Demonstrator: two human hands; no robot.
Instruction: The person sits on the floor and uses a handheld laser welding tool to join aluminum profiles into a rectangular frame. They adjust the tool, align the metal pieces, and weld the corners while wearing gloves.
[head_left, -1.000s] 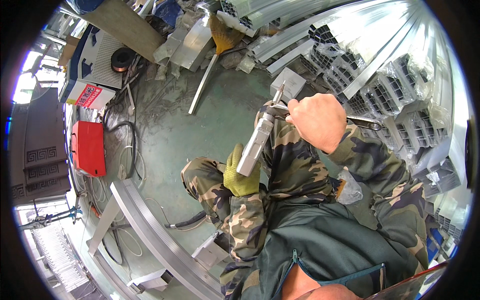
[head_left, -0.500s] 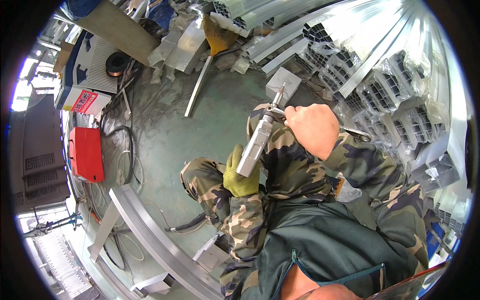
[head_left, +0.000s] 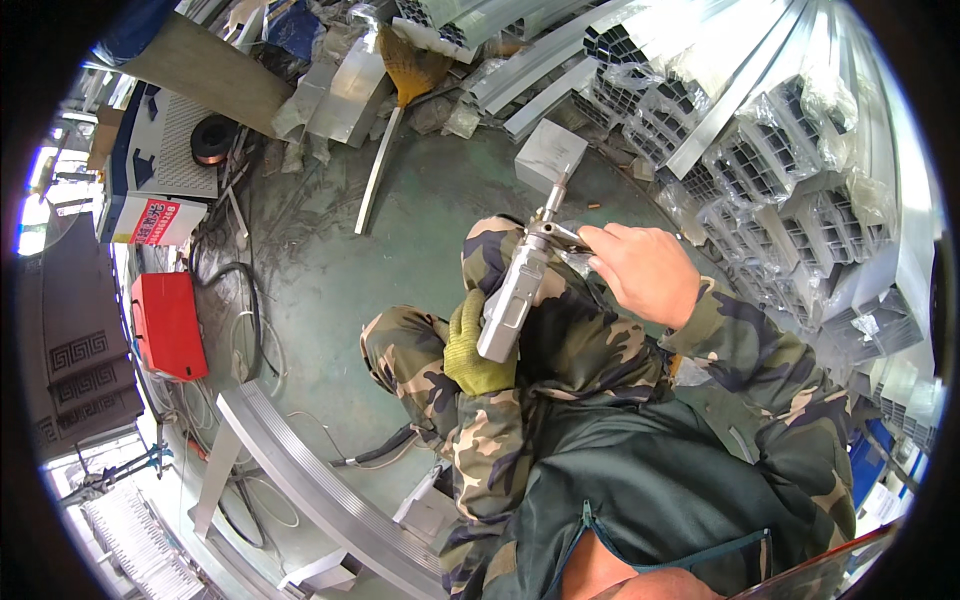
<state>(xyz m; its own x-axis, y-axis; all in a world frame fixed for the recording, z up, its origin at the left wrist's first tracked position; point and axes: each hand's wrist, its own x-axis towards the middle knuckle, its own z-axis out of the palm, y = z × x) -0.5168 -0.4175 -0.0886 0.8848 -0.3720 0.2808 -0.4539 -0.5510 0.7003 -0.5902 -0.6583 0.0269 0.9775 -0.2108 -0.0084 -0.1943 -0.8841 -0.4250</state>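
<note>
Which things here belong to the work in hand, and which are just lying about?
In use:
silver tool, in the gloved left hand
wrench, in the bare right hand

Apparently just lying about:
broom
red box
wire spool
grey block

Silver-grey handheld tool (head_left: 514, 298), mid-scene, with a metal wrench (head_left: 567, 238).
Its blocky body slants, narrow tip (head_left: 554, 198) pointing far and slightly right; the wrench's head sits at the collar, on the right.

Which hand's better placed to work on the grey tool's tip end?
Right, I'd say: bare right hand holds a wrench near that end; gloved left hand supports the other end of the grey tool.
</note>
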